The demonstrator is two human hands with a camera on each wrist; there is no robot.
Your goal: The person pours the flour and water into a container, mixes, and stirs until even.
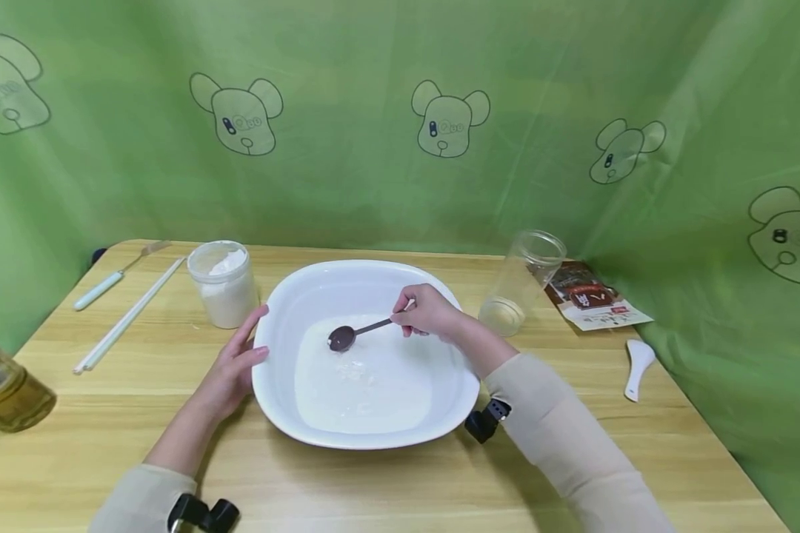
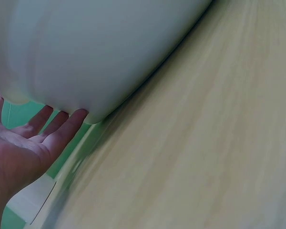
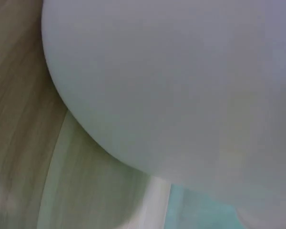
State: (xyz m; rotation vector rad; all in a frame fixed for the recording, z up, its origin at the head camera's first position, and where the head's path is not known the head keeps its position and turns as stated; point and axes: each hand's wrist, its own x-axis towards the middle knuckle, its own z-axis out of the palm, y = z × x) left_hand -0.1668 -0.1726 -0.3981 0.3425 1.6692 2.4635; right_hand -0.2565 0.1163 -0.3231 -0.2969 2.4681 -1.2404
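Observation:
A white basin stands mid-table with white powder spread over its bottom. My right hand reaches over the right rim and pinches the handle of a dark brown spoon, whose bowl hangs over the powder. My left hand touches the basin's left side; in the left wrist view its fairly straight fingers rest their tips on the outer wall. The right wrist view is filled by the basin's outer wall, and the right hand is hidden there.
Behind the left hand stands a jar of white powder. Further left lie white chopsticks, a fork and a tilted-looking glass jar of amber liquid. To the right are a clear cup, a packet and a white spoon.

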